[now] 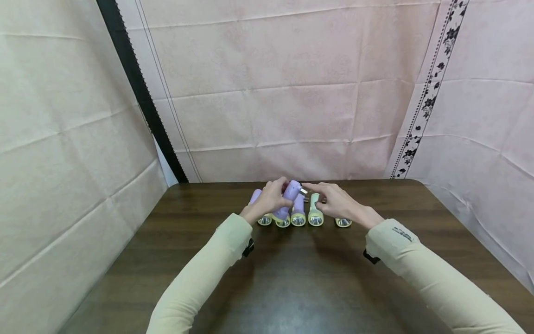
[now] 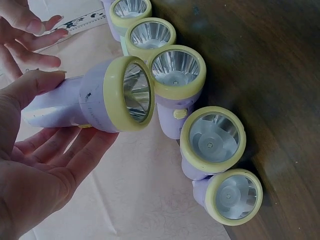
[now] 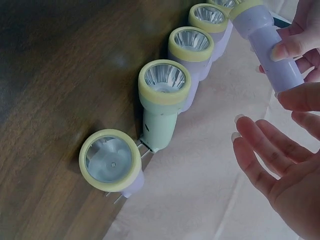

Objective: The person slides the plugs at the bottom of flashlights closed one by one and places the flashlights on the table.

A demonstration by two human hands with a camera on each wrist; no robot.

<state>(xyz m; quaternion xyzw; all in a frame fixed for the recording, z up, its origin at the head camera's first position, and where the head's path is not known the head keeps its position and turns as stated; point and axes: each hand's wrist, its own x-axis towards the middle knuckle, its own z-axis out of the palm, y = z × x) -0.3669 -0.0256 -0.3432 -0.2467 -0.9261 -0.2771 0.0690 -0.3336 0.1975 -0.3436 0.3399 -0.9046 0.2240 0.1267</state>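
My left hand [image 1: 270, 198] grips a purple flashlight [image 2: 95, 97] with a yellow rim, raised above the table and tilted. Metal plug prongs [image 1: 303, 190] stick out of its tail in the head view. My right hand [image 1: 339, 200] is at that tail end, a fingertip touching or very close to it; its other fingers [image 3: 270, 150] are loosely spread and hold nothing. Below the hands lies a row of flashlights, lenses toward me: several purple ones and one mint green flashlight [image 3: 160, 127]. A purple flashlight [image 3: 112, 160] with prongs out lies apart at the row's right end.
The flashlights lie near the far edge of the dark wooden table [image 1: 283, 287]. Pale cloth [image 1: 271, 116] hangs behind the table and on both sides. A black strip [image 1: 142, 88] runs down the cloth at the left.
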